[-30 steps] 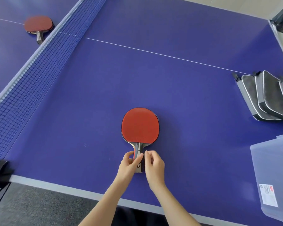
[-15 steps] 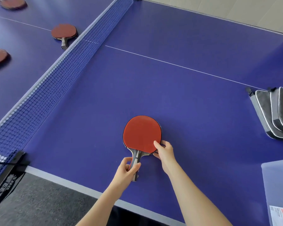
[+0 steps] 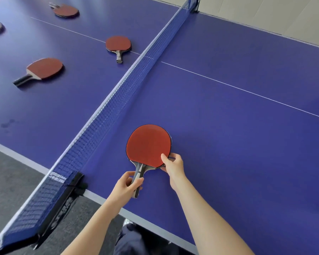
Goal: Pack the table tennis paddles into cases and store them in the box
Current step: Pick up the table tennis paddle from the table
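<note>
While left hand (image 3: 126, 186) is pinching the paddle (image 3: 148, 144) by its handle and right hand (image 3: 173, 164) is gripping its rim, a level lift seems safest.

No writing is legible, even on the held paddle (image 3: 148, 145).

Large blue table tennis table (image 3: 228, 126) with grey edging is filling most of the view. Dark blue mesh net (image 3: 118, 89) is running from 7 to 1 o'clock, its black clamp post (image 3: 72, 183) sitting at 8. Dark grey carpet floor (image 3: 11, 177) is showing at 9. Pale beige surface (image 3: 284, 13), wall or floor unclear, is showing at 1.
</note>
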Demonstrator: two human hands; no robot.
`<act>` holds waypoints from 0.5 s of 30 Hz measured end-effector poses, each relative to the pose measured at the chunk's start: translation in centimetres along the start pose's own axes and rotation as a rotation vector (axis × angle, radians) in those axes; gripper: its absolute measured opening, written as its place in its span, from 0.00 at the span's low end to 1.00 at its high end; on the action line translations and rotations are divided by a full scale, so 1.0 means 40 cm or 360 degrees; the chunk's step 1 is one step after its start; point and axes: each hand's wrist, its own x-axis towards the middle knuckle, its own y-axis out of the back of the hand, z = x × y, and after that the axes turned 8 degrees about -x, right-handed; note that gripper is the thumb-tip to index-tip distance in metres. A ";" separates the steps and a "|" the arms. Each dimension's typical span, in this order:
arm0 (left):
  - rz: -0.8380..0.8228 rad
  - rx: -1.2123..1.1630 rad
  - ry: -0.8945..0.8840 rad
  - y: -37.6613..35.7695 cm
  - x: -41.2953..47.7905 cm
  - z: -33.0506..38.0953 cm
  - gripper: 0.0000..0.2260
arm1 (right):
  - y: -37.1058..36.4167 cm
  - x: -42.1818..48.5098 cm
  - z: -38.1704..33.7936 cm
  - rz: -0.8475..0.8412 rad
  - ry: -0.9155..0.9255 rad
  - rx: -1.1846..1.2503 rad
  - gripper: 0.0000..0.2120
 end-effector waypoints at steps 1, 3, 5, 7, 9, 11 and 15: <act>-0.0004 0.0028 -0.0014 0.039 0.012 0.006 0.07 | -0.037 0.003 -0.006 0.0004 -0.0005 -0.0009 0.15; -0.0020 0.0062 -0.0024 0.108 0.039 0.012 0.07 | -0.104 0.009 -0.014 0.0014 -0.0018 -0.0013 0.15; -0.0035 0.0101 -0.0015 0.161 0.066 0.013 0.07 | -0.157 0.018 -0.018 0.0033 -0.0030 -0.0013 0.14; -0.0039 0.0158 -0.0014 0.195 0.093 0.010 0.08 | -0.196 0.025 -0.019 0.0061 -0.0053 -0.0035 0.13; -0.0027 0.0205 -0.0024 0.218 0.114 0.005 0.09 | -0.223 0.032 -0.016 0.0092 -0.0078 -0.0069 0.13; -0.0008 0.0267 -0.0042 0.236 0.128 0.001 0.10 | -0.239 0.034 -0.008 0.0112 -0.0067 -0.0111 0.12; -0.0003 0.0418 -0.0112 0.254 0.138 -0.005 0.08 | -0.254 0.028 0.011 0.0188 0.0032 -0.0367 0.13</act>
